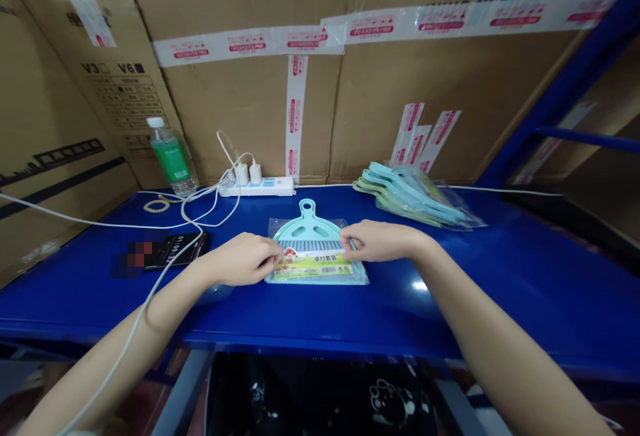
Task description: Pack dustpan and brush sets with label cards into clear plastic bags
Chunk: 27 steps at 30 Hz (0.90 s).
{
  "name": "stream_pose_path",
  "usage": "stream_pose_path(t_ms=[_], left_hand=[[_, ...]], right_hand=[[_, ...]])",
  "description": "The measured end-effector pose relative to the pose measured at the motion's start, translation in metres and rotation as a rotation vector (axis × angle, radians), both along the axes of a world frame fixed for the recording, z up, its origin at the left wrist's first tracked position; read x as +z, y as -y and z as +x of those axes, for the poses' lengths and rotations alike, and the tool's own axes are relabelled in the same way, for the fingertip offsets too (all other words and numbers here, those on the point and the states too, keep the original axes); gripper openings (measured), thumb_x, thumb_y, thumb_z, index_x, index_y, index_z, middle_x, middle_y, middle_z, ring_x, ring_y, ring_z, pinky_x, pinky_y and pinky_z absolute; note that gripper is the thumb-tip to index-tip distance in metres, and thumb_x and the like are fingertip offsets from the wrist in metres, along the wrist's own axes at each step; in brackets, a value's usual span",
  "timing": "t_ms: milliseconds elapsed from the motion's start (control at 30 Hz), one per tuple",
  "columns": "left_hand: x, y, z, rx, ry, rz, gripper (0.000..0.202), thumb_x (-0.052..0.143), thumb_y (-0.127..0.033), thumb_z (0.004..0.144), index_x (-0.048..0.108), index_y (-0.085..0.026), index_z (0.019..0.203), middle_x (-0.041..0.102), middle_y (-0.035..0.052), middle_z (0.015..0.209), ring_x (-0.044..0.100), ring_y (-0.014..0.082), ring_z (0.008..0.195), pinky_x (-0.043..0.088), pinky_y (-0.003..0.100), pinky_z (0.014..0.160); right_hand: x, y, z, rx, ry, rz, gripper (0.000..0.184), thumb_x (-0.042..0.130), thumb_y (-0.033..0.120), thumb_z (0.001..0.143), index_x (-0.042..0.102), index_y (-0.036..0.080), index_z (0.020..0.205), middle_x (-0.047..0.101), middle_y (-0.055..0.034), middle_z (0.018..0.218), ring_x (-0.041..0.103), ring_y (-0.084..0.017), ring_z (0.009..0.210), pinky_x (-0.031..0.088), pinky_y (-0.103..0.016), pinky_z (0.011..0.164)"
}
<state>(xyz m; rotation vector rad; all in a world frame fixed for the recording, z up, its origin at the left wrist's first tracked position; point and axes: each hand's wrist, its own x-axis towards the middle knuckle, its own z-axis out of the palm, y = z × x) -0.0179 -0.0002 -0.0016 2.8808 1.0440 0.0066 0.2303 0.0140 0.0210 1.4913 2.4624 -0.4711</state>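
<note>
A light blue dustpan and brush set [309, 229] lies flat on the table in front of me, its looped handle pointing away. Clear plastic bag film [273, 226] surrounds it. Across its near half is a yellow-and-white printed label card [313, 263]; whether this card is inside or on top of the film I cannot tell. My left hand [250, 259] is closed, its fingertips pinching at the card's left end. At the opposite end, my right hand [374, 241] has thumb and finger pressed together on the card's edge.
Several bagged dustpan sets [415, 196] are piled at the back right of the blue table [540, 276]. A power strip [275, 187], a water bottle [171, 159] and a phone [177, 249] stand or lie leftward. A white cable [150, 296] crosses my left forearm. Cardboard [240, 103] walls the back.
</note>
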Motion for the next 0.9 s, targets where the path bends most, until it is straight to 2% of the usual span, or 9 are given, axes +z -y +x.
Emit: stream_pose_path(t_ms=[167, 333, 533, 900], left_hand=[[0.0010, 0.0009, 0.0009, 0.004, -0.009, -0.002, 0.020, 0.037, -0.015, 0.084, 0.050, -0.018, 0.069, 0.061, -0.0007, 0.071, 0.056, 0.0123, 0.061, 0.036, 0.022, 0.057], [0.0009, 0.0005, 0.0007, 0.002, -0.003, 0.002, 0.020, 0.036, -0.015, 0.084, 0.050, -0.019, 0.069, 0.061, -0.0007, 0.070, 0.056, 0.0122, 0.060, 0.035, 0.022, 0.056], [-0.0002, -0.0002, 0.0000, -0.011, 0.000, 0.013, 0.021, 0.036, -0.015, 0.084, 0.051, -0.019, 0.070, 0.061, -0.0007, 0.070, 0.055, 0.0124, 0.061, 0.036, 0.023, 0.056], [-0.0006, 0.0001, 0.0000, -0.004, -0.003, 0.018, 0.021, 0.036, -0.016, 0.084, 0.052, -0.019, 0.070, 0.061, -0.0004, 0.070, 0.055, 0.0125, 0.060, 0.037, 0.023, 0.057]], right_hand=[[-0.0010, -0.0020, 0.0009, -0.009, -0.022, 0.041, 0.015, 0.051, 0.029, 0.080, 0.048, 0.021, 0.067, 0.055, -0.0006, 0.068, 0.052, -0.016, 0.069, 0.032, -0.026, 0.056], [-0.0054, -0.0076, 0.0024, 0.007, -0.075, 0.112, 0.011, 0.051, 0.028, 0.079, 0.050, 0.021, 0.072, 0.060, -0.0045, 0.082, 0.053, -0.018, 0.077, 0.035, -0.026, 0.061], [-0.0084, -0.0092, 0.0021, -0.038, -0.092, 0.047, 0.005, 0.049, 0.020, 0.079, 0.051, 0.020, 0.074, 0.059, -0.0023, 0.073, 0.054, -0.016, 0.068, 0.034, -0.025, 0.056], [-0.0074, -0.0075, 0.0013, -0.012, -0.084, 0.040, 0.012, 0.047, 0.010, 0.074, 0.050, 0.020, 0.077, 0.058, -0.0011, 0.070, 0.053, -0.015, 0.065, 0.034, -0.023, 0.057]])
